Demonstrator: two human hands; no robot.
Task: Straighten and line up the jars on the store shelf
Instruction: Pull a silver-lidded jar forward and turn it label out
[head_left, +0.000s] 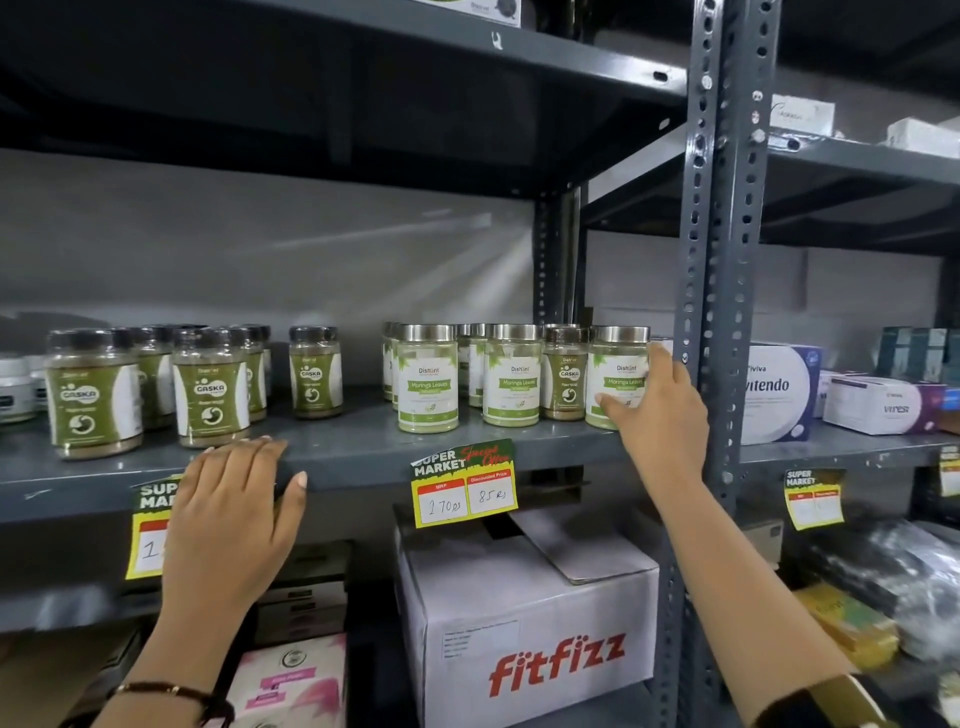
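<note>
On the grey shelf stand two groups of jars. Dark-lidded Gaska jars crowd the left, with one Gaska jar set apart farther back. Silver-lidded Moringa jars stand in a row to the right, with more behind them. A single dark-lidded Gaska jar sits among them. My right hand wraps around the rightmost Moringa jar, next to the upright post. My left hand rests flat on the shelf's front edge, fingers spread, holding nothing.
A perforated metal post stands right beside my right hand. Yellow price tags hang from the shelf edge. A white Fitfizz carton fills the shelf below. White boxes lie on the neighbouring shelf at right. White-lidded tubs stand at the far left.
</note>
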